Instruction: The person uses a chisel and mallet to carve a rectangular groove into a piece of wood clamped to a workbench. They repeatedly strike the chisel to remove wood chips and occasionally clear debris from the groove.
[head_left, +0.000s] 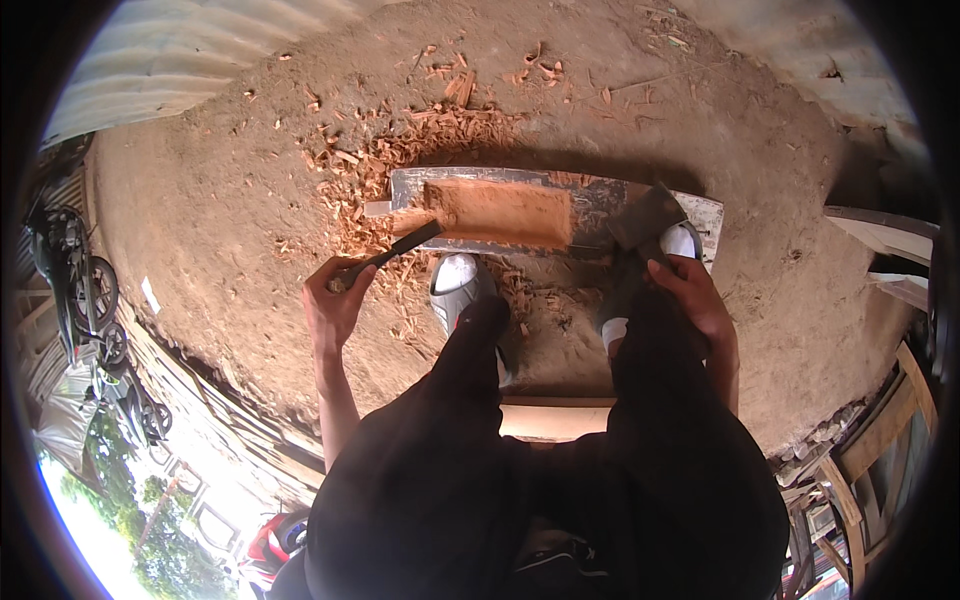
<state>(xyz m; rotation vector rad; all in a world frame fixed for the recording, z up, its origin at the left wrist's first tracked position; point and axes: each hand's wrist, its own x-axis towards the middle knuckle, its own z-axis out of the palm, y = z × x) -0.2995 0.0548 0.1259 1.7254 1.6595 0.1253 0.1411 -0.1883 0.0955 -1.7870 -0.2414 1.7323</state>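
Observation:
A long dark-faced wooden block [600,190] lies across the ground in front of me. Cut into its face is a rectangular recess [510,212] of bare orange-brown wood. My left hand [335,300] is closed round the handle of a chisel [415,238], whose blade slants up to the right and ends near the recess's left end. By my right knee, my right hand [690,297] grips a mallet [645,217] with a dark blocky head. That head overlaps the block's right part in view, and my dark trousers hide much of its handle.
Wood shavings [400,140] are strewn over the dirt floor [210,220], thickest left of the block. My left shoe [457,285] stands close to its near edge. A pale bench edge [555,420] shows between my legs. Motorbikes [85,270] stand far left, timber frames [870,460] at right.

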